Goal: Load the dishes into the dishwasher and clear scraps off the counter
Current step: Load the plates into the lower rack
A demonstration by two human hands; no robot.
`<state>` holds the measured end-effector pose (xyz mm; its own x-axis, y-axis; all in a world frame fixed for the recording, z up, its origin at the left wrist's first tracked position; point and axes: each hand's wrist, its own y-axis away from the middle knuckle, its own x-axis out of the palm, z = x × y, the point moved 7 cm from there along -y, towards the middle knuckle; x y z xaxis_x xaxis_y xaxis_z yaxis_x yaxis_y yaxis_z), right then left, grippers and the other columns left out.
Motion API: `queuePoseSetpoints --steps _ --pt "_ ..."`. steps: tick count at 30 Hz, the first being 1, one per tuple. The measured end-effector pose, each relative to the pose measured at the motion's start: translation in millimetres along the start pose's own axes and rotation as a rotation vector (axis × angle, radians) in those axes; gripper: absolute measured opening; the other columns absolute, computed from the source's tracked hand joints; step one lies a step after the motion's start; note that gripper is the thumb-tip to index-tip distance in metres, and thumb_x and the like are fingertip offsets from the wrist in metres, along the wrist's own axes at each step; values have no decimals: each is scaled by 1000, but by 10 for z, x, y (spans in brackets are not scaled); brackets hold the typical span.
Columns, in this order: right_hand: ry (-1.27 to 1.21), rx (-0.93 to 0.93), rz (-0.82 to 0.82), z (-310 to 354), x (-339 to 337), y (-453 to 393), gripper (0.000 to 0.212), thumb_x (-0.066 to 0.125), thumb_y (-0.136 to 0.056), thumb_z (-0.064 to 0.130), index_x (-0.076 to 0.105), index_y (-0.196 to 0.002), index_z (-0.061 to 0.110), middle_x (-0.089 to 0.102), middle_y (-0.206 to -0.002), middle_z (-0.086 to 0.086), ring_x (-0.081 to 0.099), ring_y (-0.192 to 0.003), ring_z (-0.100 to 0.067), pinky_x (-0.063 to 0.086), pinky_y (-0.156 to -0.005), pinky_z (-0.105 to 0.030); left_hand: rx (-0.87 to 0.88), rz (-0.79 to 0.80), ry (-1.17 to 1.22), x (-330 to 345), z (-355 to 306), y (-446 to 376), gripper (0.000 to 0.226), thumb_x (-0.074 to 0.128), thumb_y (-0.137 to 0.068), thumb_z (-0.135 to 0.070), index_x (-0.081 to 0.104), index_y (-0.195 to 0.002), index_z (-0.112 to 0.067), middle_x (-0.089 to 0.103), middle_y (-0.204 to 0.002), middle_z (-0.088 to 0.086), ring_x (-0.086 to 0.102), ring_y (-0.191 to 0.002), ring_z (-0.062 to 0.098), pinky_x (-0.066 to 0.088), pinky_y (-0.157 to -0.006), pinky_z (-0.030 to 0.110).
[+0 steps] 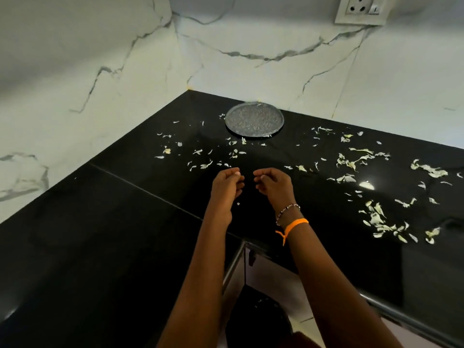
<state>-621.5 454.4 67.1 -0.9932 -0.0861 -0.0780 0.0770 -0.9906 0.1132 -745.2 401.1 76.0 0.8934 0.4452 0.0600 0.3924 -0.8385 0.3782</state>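
Observation:
Pale green-white vegetable scraps (350, 162) lie scattered over the black counter (125, 222), thickest at the right (381, 222) and thinner near the plate (200, 153). A round grey speckled plate (254, 119) sits in the far corner by the wall. My left hand (227, 187) hovers over the counter's middle, fingers curled round a pale scrap that shows at the fingertips. My right hand (273, 184) is close beside it, fingers curled inward; no scrap shows in it. One tiny scrap (238, 203) is just below my left hand.
Marble walls close off the corner at the back and left, with a wall socket (361, 8) at top right. Below the counter's inner edge are a metal cabinet rail (233, 267) and a dark bin (258, 320) on the floor.

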Motion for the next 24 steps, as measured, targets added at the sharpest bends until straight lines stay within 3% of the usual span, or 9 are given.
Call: queuePoseSetpoints --steps 8,12,14,16,18,19,20,22,24 --pt "89 248 128 -111 136 -756 22 42 -93 4 59 -106 2 54 -73 0 52 -62 -9 42 -61 -20 -13 22 -76 115 -369 -576 32 40 -97 -21 53 -125 -12 57 -114 5 52 -100 15 41 -93 31" --pt "84 305 150 -75 47 -1147 18 43 -94 7 57 -83 11 50 -72 -2 50 -63 -11 42 -63 -21 -27 18 -48 272 -459 -872 31 42 -96 -21 56 -122 -12 57 -105 2 53 -95 14 40 -90 30" --pt "5 298 107 -40 -36 -1384 20 43 -94 5 59 -105 0 51 -74 -3 53 -63 -13 44 -65 -24 -37 23 -41 347 -493 -1012 30 43 -96 -20 57 -122 -12 58 -96 0 53 -85 12 40 -88 29" --pt "16 308 78 -37 -140 -1672 33 45 -93 6 50 -123 -6 60 -90 -11 66 -79 -16 46 -78 -32 -56 34 -48 407 -528 -1146 29 43 -97 -19 56 -121 -11 56 -99 1 52 -82 11 40 -87 29" --pt "239 266 79 -17 -222 -1875 40 47 -93 8 44 -130 -3 56 -125 -18 56 -117 -25 39 -97 -33 -69 40 -51 437 -581 -1287 31 42 -97 -18 54 -124 -9 55 -106 4 52 -83 11 42 -82 27" --pt "273 269 109 -3 -207 -1923 43 48 -92 9 41 -134 -1 50 -133 -19 49 -123 -28 37 -97 -33 -80 36 -49 439 -609 -1358 33 42 -97 -18 52 -127 -7 55 -108 6 54 -87 14 42 -80 26" --pt "139 335 84 -19 -204 -1997 45 48 -93 10 39 -135 -2 48 -135 -20 49 -123 -30 40 -91 -35 -97 32 -42 441 -642 -1438 34 41 -98 -17 50 -129 -5 55 -111 9 55 -95 17 43 -81 27" --pt "110 341 69 -22 -165 -2118 40 45 -94 10 43 -131 -5 49 -122 -21 50 -108 -28 46 -80 -36 -132 18 -28 436 -685 -1614 36 40 -98 -15 46 -131 -3 55 -125 13 54 -115 23 40 -95 31" --pt "106 400 65 -82 -144 -2204 23 45 -94 9 52 -113 0 47 -106 -12 48 -99 -23 45 -87 -37 -152 22 -52 454 -675 -1812 37 39 -98 -15 45 -133 -4 50 -135 15 49 -124 25 36 -100 33"
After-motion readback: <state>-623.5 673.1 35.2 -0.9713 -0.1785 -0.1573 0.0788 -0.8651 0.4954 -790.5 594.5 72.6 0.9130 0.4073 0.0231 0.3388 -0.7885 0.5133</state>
